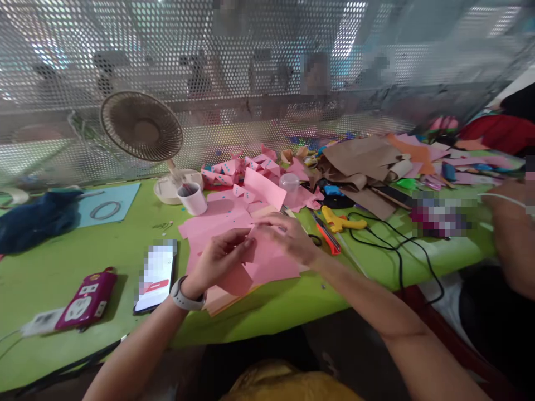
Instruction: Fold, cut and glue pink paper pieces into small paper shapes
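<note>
Over a stack of pink sheets [276, 264] on the green-topped table, both hands meet around a piece of pink paper [249, 253]. My left hand [219, 259], with a pale watch band on its wrist, pinches that piece between thumb and fingers. From the other side my right hand [292, 239] reaches in, its fingers bent at the paper's upper edge and slightly blurred; its thumb is hidden. Behind the hands stands a folded pink sheet [265, 189]. Several pink paper shapes with blue dots [225, 170] are piled farther back.
Right of the sheets lie an orange cutter [330, 239] and a yellow glue gun [343, 221] with a black cord. At left are a phone [156, 275], a purple power bank [87, 301], a white cup [192, 199] and a fan [142, 127]. Another person's arm [512, 234] rests at right.
</note>
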The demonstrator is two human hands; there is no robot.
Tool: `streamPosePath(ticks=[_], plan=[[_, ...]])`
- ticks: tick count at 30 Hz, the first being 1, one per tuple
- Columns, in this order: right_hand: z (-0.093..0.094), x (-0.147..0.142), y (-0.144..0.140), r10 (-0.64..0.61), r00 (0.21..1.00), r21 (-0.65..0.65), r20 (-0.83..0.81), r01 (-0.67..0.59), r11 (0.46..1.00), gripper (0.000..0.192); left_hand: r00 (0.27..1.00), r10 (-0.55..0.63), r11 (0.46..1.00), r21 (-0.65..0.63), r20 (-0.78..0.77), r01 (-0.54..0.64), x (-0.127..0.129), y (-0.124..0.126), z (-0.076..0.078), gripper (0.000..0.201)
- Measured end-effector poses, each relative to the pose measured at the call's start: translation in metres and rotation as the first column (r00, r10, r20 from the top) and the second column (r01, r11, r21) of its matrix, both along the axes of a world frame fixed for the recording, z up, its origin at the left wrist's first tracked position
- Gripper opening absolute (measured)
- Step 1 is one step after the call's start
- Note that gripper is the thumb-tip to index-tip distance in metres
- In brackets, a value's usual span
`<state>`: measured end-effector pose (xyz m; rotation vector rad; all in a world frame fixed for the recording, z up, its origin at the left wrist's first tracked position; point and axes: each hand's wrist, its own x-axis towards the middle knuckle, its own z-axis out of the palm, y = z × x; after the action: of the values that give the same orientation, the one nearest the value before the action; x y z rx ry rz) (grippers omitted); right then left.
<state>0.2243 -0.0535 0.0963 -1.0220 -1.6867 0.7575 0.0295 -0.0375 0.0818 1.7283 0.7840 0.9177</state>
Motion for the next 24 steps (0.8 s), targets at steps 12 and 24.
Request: streamPosePath(ticks=[12,24], plan=[[-0.025,0.019,0.013,-0.282,0.940,-0.083,-0.192,0.270,0.959,0.040,0.937,0.023,0.990,0.137,-0.349,0.027,-0.016,0.002,0.000,0.032],[-0.053,0.032,0.018,-0.343,0.893,-0.181,-0.291,0.301,0.936,0.048,0.920,0.181,0.929,0.368,-0.347,-0.044,-0.024,0.013,-0.025,0.031]])
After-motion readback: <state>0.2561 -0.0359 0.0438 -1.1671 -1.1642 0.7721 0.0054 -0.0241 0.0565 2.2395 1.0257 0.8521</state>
